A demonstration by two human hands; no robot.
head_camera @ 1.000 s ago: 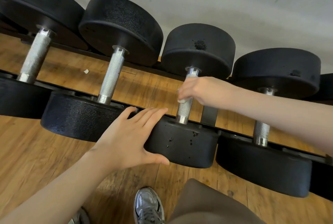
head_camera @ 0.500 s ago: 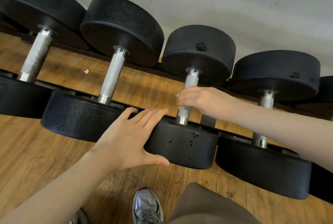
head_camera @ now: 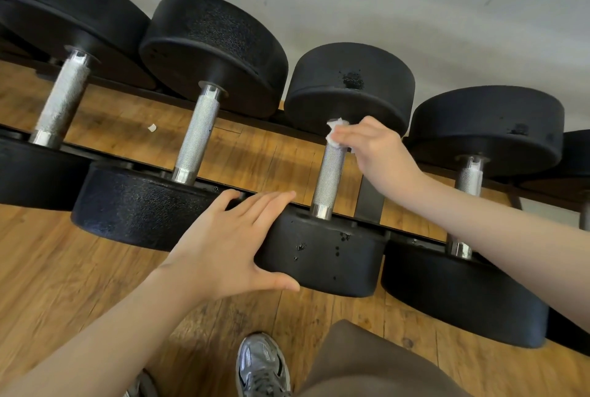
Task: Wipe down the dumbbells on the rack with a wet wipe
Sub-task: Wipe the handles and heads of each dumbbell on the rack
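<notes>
Rack (head_camera: 372,197): black, against the wall, carrying a row of dumbbells over a wooden floor (head_camera: 57,272).
Dumbbell (head_camera: 330,173): third in the row, lying across the rack rails.
Wipe (head_camera: 335,133): white, bunched at the far end of that dumbbell's metal grip.
Right hand (head_camera: 372,149): pinching the wipe against the grip.
Left hand (head_camera: 223,240): fingers straight, resting on the near weight, thumb under its edge.
Shoe (head_camera: 261,366): grey, near the bottom edge.
</notes>
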